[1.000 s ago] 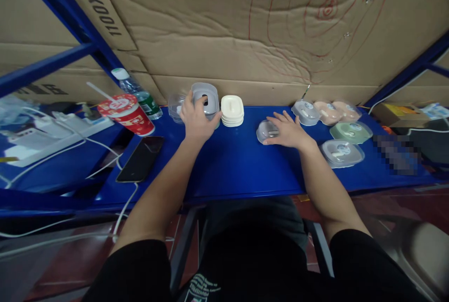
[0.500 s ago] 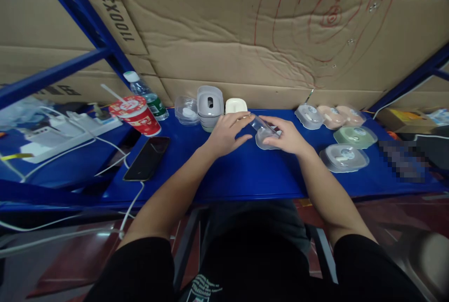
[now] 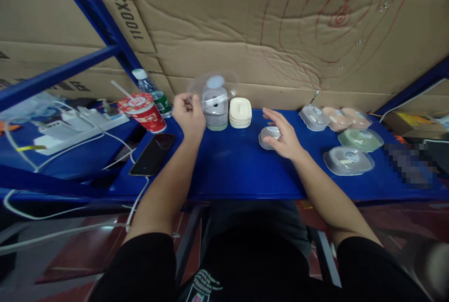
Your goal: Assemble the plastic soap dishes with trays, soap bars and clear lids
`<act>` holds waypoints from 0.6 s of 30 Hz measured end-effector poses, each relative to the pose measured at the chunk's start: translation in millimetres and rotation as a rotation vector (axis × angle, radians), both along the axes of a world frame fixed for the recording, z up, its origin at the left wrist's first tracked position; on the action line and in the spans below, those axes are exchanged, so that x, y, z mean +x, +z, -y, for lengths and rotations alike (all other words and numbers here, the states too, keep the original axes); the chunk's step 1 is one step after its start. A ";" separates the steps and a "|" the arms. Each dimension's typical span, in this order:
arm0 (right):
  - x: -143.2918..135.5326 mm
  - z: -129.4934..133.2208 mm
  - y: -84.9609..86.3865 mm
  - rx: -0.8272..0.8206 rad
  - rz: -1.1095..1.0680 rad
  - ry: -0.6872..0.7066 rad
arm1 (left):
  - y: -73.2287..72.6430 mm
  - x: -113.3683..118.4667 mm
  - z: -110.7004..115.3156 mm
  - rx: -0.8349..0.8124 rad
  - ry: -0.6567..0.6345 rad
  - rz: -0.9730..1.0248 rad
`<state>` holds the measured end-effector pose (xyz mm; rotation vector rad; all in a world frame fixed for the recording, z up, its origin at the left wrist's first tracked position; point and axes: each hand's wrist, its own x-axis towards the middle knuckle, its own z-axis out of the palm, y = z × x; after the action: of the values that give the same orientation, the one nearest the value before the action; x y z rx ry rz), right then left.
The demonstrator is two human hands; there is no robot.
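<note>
A clear plastic lid [image 3: 229,87] with a pale round label is pinched in my left hand [image 3: 190,114], raised in front of a stack of grey containers [image 3: 216,117]. Beside that stack stands a pile of cream lids [image 3: 240,112]. My right hand [image 3: 281,134] has its fingers apart and holds nothing; it hovers over the right side of a small grey container [image 3: 266,137] on the blue table [image 3: 242,175]. Whether the hand touches this container cannot be made out.
Several lidded containers, grey [image 3: 349,160], green [image 3: 361,139] and peach [image 3: 336,119], sit at the right. Toward the left are a phone [image 3: 152,155], a red cup [image 3: 145,117], a water bottle [image 3: 157,98] and a power strip [image 3: 84,128] with cables. Cardboard [image 3: 210,21] stands behind.
My left hand has moved left, away from my right hand, and now holds the clear lid up. My right hand has let go of the clear plastic piece and opened. The view has shifted slightly.
</note>
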<state>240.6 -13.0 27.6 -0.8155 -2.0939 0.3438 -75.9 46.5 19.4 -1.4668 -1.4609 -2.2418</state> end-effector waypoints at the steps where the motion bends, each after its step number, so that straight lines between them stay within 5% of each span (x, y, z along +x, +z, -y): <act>1: 0.8 -0.7 0.0 0.004 -0.001 -0.018 | 0.4 -8.2 -7.9 -0.023 0.025 0.141; 7: 0.2 0.3 -0.6 0.031 0.004 -0.053 | -5.6 -33.1 -34.5 -0.137 0.072 0.606; 18: -0.6 1.3 -0.4 0.118 0.042 -0.064 | -23.1 -35.0 -40.0 -0.308 0.159 0.532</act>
<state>240.0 -14.3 27.2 -0.8242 -2.1005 0.1680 -110.9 86.5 -3.7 -0.7840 -2.0609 -2.5043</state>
